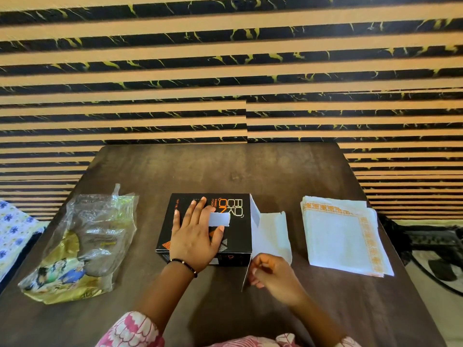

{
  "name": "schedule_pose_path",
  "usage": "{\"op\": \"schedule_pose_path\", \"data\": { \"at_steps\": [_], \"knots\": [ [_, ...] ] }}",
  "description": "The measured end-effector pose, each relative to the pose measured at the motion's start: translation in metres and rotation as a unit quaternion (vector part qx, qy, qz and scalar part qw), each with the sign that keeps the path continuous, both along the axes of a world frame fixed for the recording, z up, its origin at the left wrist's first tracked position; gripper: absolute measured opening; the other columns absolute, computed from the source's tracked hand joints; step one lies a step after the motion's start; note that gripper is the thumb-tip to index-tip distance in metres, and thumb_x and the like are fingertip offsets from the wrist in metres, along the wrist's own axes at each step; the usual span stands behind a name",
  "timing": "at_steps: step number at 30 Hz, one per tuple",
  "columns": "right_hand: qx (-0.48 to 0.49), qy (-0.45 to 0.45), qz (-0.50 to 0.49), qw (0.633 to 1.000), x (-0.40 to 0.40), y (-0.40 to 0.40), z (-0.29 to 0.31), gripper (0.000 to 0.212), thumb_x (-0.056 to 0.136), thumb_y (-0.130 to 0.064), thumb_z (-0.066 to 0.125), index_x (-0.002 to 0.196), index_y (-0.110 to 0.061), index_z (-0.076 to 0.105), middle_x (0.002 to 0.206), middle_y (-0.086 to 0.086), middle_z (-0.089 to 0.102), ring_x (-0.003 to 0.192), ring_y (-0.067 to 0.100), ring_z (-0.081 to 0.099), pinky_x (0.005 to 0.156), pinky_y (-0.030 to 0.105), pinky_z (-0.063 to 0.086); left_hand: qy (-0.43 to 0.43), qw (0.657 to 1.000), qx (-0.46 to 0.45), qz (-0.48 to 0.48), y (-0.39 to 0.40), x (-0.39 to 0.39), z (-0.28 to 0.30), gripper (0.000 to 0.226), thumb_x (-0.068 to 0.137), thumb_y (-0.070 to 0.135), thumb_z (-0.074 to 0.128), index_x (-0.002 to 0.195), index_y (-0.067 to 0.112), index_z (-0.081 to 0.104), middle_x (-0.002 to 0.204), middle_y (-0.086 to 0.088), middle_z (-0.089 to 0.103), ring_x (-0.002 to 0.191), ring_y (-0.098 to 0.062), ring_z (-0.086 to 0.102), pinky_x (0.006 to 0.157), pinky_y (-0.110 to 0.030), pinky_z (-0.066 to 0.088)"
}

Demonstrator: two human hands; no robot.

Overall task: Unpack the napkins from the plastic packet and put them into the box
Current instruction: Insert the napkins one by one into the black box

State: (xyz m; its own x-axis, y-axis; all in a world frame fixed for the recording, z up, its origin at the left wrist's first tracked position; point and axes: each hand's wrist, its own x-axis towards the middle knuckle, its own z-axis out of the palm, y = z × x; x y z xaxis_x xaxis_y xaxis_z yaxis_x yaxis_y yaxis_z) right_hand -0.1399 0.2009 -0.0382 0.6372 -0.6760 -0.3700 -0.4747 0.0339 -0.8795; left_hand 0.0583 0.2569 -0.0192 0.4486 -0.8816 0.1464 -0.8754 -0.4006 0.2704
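Note:
A black box (233, 236) with orange lettering lies in the middle of the dark table. My left hand (195, 234) rests flat on its top, fingers spread. The box's right end stands open, with white flaps (271, 234) folded outward. My right hand (273, 276) pinches the near side flap at the box's front right corner. A stack of white napkins (343, 234) with orange borders lies to the right of the box. At the table's left lies the crumpled plastic packet (82, 249), apparently empty.
The brown table (225, 171) ends at a striped wall behind. A floral cloth (12, 229) lies off the left edge. Dark objects sit on the floor at the right (441, 249).

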Motion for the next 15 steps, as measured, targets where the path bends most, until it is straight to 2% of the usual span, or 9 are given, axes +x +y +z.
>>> {"op": "schedule_pose_path", "data": {
  "at_steps": [4,6,8,11,14,15],
  "knots": [
    [-0.059,0.010,-0.078,0.995,0.012,-0.012,0.012,0.020,0.091,-0.012,0.051,0.078,-0.024,0.062,0.081,-0.005,0.065,0.077,0.009,0.062,0.069,0.012,0.048,0.001,1.000,0.001,-0.009,0.001,0.001,0.000,0.064,0.081,0.054,0.015,0.133,0.025,0.040,0.152,-0.002,0.029,0.143,-0.021,0.016,0.113,-0.047,-0.004],
    [-0.053,0.019,-0.096,0.994,0.022,-0.020,0.021,0.019,0.094,-0.023,0.046,0.081,-0.026,0.059,0.084,-0.008,0.064,0.081,0.008,0.062,0.077,0.016,0.049,0.000,1.000,0.005,-0.015,0.001,0.001,0.000,0.062,0.082,0.053,0.015,0.133,0.028,0.039,0.152,-0.003,0.028,0.143,-0.022,0.015,0.113,-0.047,-0.004],
    [-0.014,0.046,-0.080,0.996,0.031,-0.024,0.027,0.021,0.095,-0.036,0.040,0.086,-0.029,0.058,0.086,-0.012,0.063,0.083,0.008,0.062,0.087,0.027,0.051,-0.003,1.000,0.009,-0.018,0.001,0.001,0.001,0.060,0.083,0.052,0.016,0.133,0.029,0.039,0.152,-0.003,0.028,0.143,-0.022,0.015,0.112,-0.047,-0.005],
    [0.032,0.088,-0.021,0.995,0.038,-0.022,0.042,0.036,0.093,-0.051,0.033,0.103,-0.027,0.059,0.106,-0.002,0.067,0.099,0.011,0.060,0.099,0.035,0.045,0.006,1.000,0.011,-0.017,0.001,0.002,0.003,0.061,0.083,0.053,0.015,0.133,0.029,0.039,0.152,-0.003,0.028,0.143,-0.023,0.015,0.111,-0.047,-0.007],
    [0.130,0.090,0.020,0.987,0.029,-0.010,0.052,0.029,0.093,-0.049,0.032,0.111,-0.030,0.045,0.111,-0.012,0.056,0.104,0.004,0.048,0.098,0.025,0.034,0.016,1.000,0.014,-0.010,0.000,0.001,0.003,0.062,0.082,0.053,0.016,0.135,0.029,0.037,0.152,-0.002,0.028,0.143,-0.023,0.016,0.111,-0.047,-0.006],
    [0.168,0.071,0.017,0.983,0.025,-0.002,0.054,0.036,0.090,-0.050,0.036,0.120,-0.031,0.040,0.121,-0.014,0.052,0.113,0.006,0.045,0.102,0.025,0.031,0.016,1.000,0.016,-0.010,0.000,0.001,0.003,0.062,0.082,0.053,0.017,0.135,0.028,0.037,0.152,-0.003,0.029,0.142,-0.023,0.018,0.111,-0.048,-0.004]
  ]
}}
